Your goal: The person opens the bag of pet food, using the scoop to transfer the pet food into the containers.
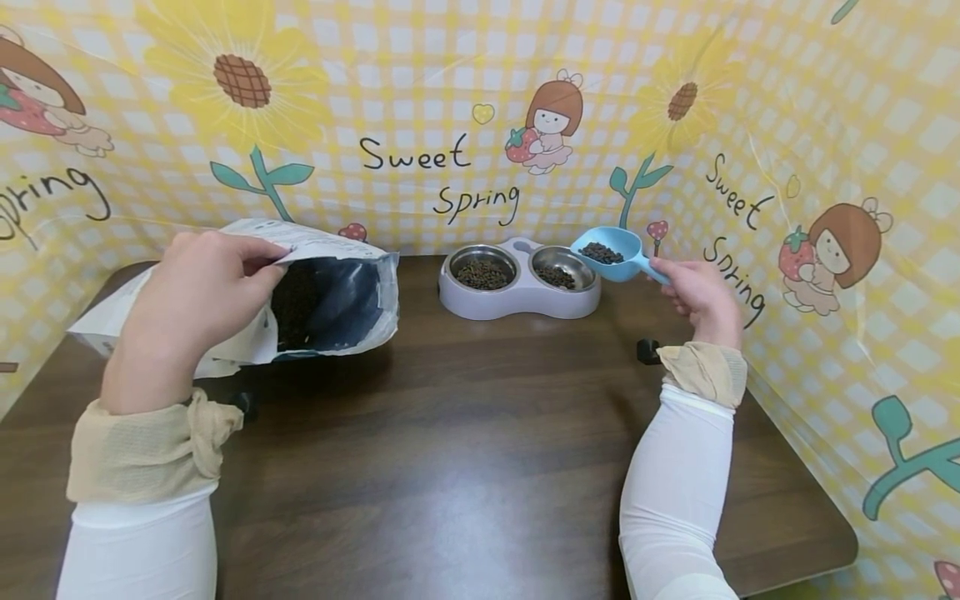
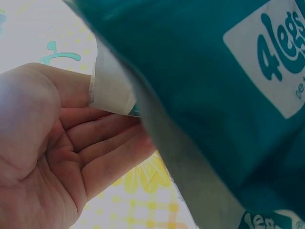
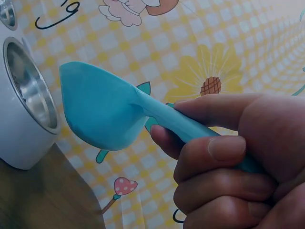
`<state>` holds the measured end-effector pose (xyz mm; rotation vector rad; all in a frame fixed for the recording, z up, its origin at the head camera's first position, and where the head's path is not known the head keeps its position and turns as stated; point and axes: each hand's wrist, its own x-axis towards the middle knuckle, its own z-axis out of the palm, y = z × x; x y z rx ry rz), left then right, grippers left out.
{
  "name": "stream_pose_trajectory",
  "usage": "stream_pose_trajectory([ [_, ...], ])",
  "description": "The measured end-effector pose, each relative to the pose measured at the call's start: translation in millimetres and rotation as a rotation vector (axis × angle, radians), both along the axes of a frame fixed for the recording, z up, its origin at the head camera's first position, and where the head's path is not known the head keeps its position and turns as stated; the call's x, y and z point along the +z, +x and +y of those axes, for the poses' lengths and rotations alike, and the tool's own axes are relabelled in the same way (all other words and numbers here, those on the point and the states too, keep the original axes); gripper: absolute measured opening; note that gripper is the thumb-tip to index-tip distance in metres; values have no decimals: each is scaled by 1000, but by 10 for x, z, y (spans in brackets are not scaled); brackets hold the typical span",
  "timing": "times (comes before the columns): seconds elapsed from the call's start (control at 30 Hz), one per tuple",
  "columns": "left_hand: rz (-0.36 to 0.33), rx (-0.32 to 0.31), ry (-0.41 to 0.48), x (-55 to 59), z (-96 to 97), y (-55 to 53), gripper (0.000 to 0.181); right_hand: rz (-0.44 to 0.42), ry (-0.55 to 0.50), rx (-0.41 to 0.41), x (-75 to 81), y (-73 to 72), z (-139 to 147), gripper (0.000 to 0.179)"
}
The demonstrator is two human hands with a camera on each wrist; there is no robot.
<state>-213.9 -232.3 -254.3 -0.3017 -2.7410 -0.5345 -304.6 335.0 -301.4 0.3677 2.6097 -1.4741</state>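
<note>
My left hand (image 1: 187, 292) pinches the upper edge of a pet food bag (image 1: 386, 312) between thumb and fingers. The bag lies with its mouth facing right, dark kibble (image 1: 296, 304) visible inside; its teal printed side (image 2: 205, 81) fills much of the left wrist view. In my right hand (image 1: 701, 292) is the handle of a light blue scoop (image 3: 100, 107), which carries small brown kibble (image 1: 602, 252). The scoop is raised beside the right steel bowl (image 1: 577, 271) of a lilac double feeder (image 1: 517, 307). Both bowls have kibble in them, the left one (image 1: 482, 273) more.
The feeder stands at the back of the brown wooden table (image 1: 450, 433). A yellow checked cloth (image 1: 420, 83) with flowers and cartoon figures hangs behind and to the right. Small black objects (image 1: 647, 351) show beside each wrist, attached to the cuffs or on the table; I cannot tell.
</note>
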Motion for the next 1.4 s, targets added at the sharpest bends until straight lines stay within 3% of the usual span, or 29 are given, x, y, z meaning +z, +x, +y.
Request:
stream_pose_trajectory([
  [0.17, -1, 4, 4, 7, 12, -4, 31, 14, 7, -12, -26, -26, -6, 32],
  [0.47, 2, 3, 0, 0, 14, -4, 31, 34, 169, -85, -74, -103, -79, 35],
  [0.67, -1, 2, 3, 2, 14, -8, 31, 72, 298, -59, -70, -138, -142, 42],
  [1.4, 25, -3, 8, -11, 14, -9, 30, 204, 556, 76, -31, -181, -368, 49],
])
